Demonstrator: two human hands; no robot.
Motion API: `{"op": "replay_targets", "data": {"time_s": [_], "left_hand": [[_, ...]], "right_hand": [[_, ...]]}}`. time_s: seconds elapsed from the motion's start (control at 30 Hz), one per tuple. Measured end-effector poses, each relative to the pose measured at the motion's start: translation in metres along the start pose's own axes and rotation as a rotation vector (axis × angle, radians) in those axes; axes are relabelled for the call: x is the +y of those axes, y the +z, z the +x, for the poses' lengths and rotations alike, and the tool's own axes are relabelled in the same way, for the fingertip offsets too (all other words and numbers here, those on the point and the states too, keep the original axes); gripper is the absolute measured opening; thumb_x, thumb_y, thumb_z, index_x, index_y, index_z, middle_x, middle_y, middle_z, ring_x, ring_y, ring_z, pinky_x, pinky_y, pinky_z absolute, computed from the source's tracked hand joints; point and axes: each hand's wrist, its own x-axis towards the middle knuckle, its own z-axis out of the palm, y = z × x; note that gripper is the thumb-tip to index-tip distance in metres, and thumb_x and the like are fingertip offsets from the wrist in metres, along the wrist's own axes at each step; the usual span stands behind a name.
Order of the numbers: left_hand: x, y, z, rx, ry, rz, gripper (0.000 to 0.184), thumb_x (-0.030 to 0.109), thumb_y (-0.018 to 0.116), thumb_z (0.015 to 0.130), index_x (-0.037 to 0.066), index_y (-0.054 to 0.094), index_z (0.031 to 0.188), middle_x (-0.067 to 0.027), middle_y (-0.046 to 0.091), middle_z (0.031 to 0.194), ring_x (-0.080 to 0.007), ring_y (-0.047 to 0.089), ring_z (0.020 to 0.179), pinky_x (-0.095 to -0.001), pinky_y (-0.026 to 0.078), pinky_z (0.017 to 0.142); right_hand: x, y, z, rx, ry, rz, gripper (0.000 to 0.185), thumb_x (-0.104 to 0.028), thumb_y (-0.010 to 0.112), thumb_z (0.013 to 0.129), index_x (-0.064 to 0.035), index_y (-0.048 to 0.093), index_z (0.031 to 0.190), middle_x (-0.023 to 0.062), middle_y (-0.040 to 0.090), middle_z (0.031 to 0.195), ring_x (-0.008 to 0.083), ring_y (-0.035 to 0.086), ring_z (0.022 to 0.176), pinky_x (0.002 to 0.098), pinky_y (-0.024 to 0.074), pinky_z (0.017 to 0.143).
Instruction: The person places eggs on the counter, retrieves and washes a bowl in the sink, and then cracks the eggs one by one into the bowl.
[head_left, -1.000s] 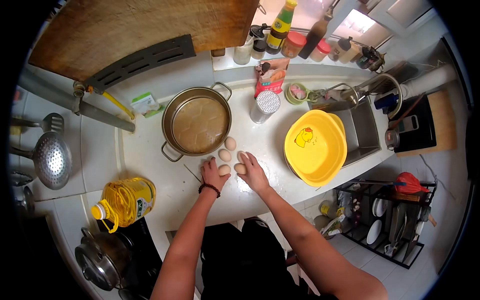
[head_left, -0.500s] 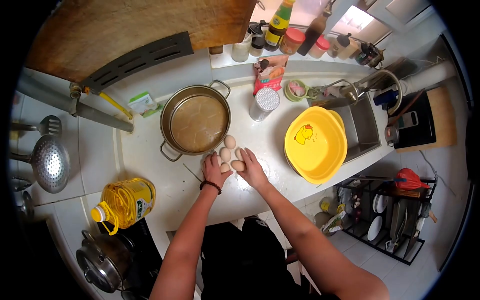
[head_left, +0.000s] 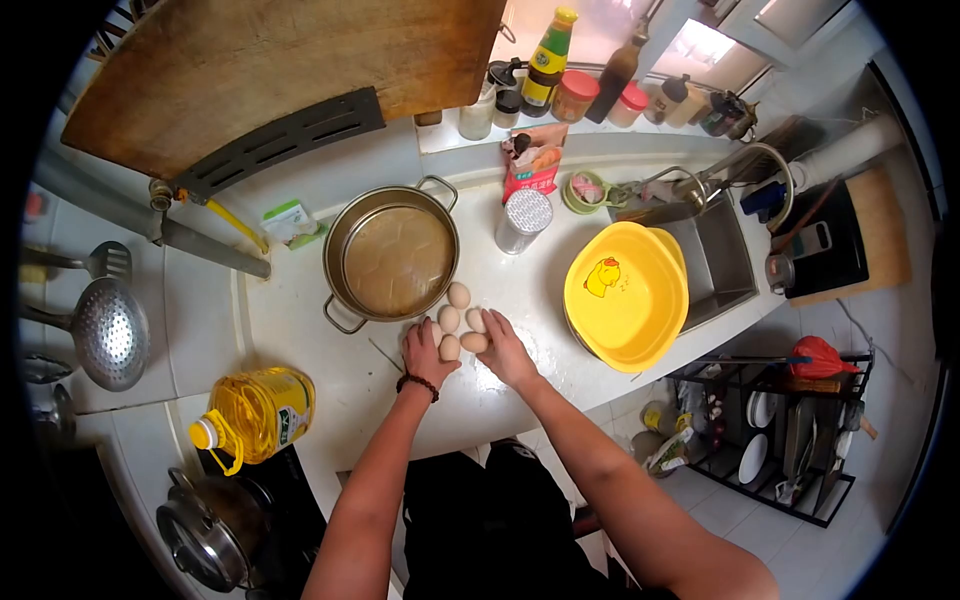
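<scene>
Several brown eggs (head_left: 449,319) lie close together on the white counter, just below the rim of a steel pot (head_left: 392,252). My left hand (head_left: 425,357), with a dark beaded bracelet at its wrist, curls round the eggs on the left side of the cluster. One of these eggs (head_left: 450,348) shows between its fingers and thumb. From the other side my right hand (head_left: 505,350) curves its fingers and thumb round two eggs (head_left: 474,342). All the eggs rest on the counter. The pot is two-handled and its inside looks brownish.
To the right, a yellow basin (head_left: 630,300) with a duck picture stands beside the sink (head_left: 712,255). A clear shaker jar (head_left: 523,222) and a red packet (head_left: 532,165) are behind. An oil jug (head_left: 262,415) and a lidded pot (head_left: 207,540) are at left.
The view has shifted slightly. Both hands stay around the egg cluster; the right hand's fingers have moved a little, and more of its upper egg shows.
</scene>
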Motion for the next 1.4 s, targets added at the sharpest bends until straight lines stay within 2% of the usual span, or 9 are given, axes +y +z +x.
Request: {"op": "replay_targets", "data": {"time_s": [0.27, 0.37, 0.53, 0.6, 0.8, 1.1, 1.17, 1.2, 1.4], "left_hand": [[0.008, -0.025, -0.036, 0.128, 0.14, 0.034, 0.105, 0.024, 0.096, 0.068, 0.002, 0.038, 0.152, -0.0259, 0.04, 0.15, -0.0462, 0.039, 0.138, -0.0537, 0.035, 0.116], [0.03, -0.03, -0.076, 0.218, 0.204, -0.049, 0.083, 0.024, 0.088, 0.079, 0.001, 0.044, 0.147, -0.027, 0.044, 0.147, -0.0467, 0.042, 0.136, -0.0549, 0.036, 0.115], [0.097, 0.001, -0.136, -0.239, 0.3, -0.271, 0.053, 0.021, 0.08, 0.086, 0.002, 0.057, 0.129, -0.0222, 0.057, 0.13, -0.0428, 0.053, 0.124, -0.0502, 0.042, 0.108], [0.117, 0.028, -0.149, -0.441, 0.439, -0.31, 0.042, 0.023, 0.08, 0.087, 0.003, 0.063, 0.12, -0.0193, 0.062, 0.119, -0.0405, 0.059, 0.116, -0.0471, 0.047, 0.102], [0.213, 0.064, -0.165, -0.64, 0.722, -0.278, 0.038, 0.022, 0.081, 0.086, 0.003, 0.065, 0.115, -0.0196, 0.063, 0.116, -0.0386, 0.062, 0.111, -0.045, 0.051, 0.097], [0.381, 0.184, -0.243, -0.773, 0.959, -0.178, 0.037, 0.022, 0.081, 0.086, 0.003, 0.067, 0.115, -0.0192, 0.065, 0.113, -0.0375, 0.063, 0.108, -0.0432, 0.052, 0.095], [0.429, 0.211, -0.278, -0.867, 0.879, -0.119, 0.038, 0.026, 0.083, 0.086, 0.005, 0.07, 0.115, -0.017, 0.067, 0.112, -0.0307, 0.066, 0.105, -0.0383, 0.057, 0.081], [0.434, 0.245, -0.283, -0.82, 1.061, -0.184, 0.037, 0.027, 0.083, 0.087, 0.006, 0.07, 0.115, -0.0168, 0.066, 0.113, -0.0297, 0.067, 0.104, -0.0356, 0.057, 0.074], [0.547, 0.301, -0.35, -1.01, 1.045, -0.184, 0.038, 0.025, 0.081, 0.089, 0.006, 0.067, 0.118, -0.0189, 0.064, 0.116, -0.0368, 0.064, 0.103, -0.0423, 0.053, 0.088]], "right_hand": [[-0.008, -0.01, -0.045, 0.127, -0.107, -0.014, 0.094, -0.006, 0.084, 0.08, -0.0047, 0.033, 0.159, 0.026, 0.037, 0.159, 0.0423, 0.045, 0.142, 0.0423, 0.0513, 0.108], [-0.047, -0.036, -0.108, 0.134, -0.08, 0.074, 0.087, -0.01, 0.081, 0.085, -0.0061, 0.034, 0.159, 0.0235, 0.043, 0.154, 0.0389, 0.058, 0.126, 0.0414, 0.0553, 0.1], [-0.061, -0.061, -0.239, 0.244, 0.18, 0.147, 0.044, -0.02, 0.075, 0.095, -0.0036, 0.064, 0.133, 0.0171, 0.068, 0.108, 0.0264, 0.07, 0.086, 0.0379, 0.0592, 0.08], [-0.059, -0.072, -0.283, 0.395, 0.243, 0.167, 0.039, -0.021, 0.075, 0.095, -0.0038, 0.067, 0.129, 0.0158, 0.069, 0.103, 0.0257, 0.071, 0.084, 0.0373, 0.0588, 0.077], [-0.038, -0.11, -0.373, 0.775, 0.419, 0.266, 0.021, -0.021, 0.075, 0.097, -0.001, 0.074, 0.103, 0.0115, 0.073, 0.081, 0.0166, 0.065, 0.069, 0.0312, 0.0537, 0.067], [0.042, -0.208, -0.517, 1.141, 0.422, 0.375, 0.018, -0.019, 0.075, 0.096, -0.0021, 0.074, 0.104, 0.0039, 0.072, 0.081, 0.0079, 0.061, 0.07, 0.0268, 0.0522, 0.066], [0.073, -0.233, -0.57, 1.187, 0.482, 0.378, 0.018, -0.019, 0.075, 0.096, -0.0024, 0.074, 0.104, 0.0032, 0.071, 0.081, 0.0074, 0.06, 0.069, 0.0262, 0.0514, 0.065], [0.084, -0.246, -0.594, 1.216, 0.537, 0.383, 0.019, -0.019, 0.075, 0.096, -0.0026, 0.074, 0.105, 0.0026, 0.071, 0.08, 0.007, 0.059, 0.069, 0.0257, 0.0507, 0.064], [0.12, -0.345, -0.708, 1.365, 0.568, 0.273, 0.018, -0.018, 0.076, 0.095, -0.0029, 0.073, 0.105, 0.0025, 0.069, 0.08, 0.0067, 0.057, 0.066, 0.0258, 0.0482, 0.06]]}}
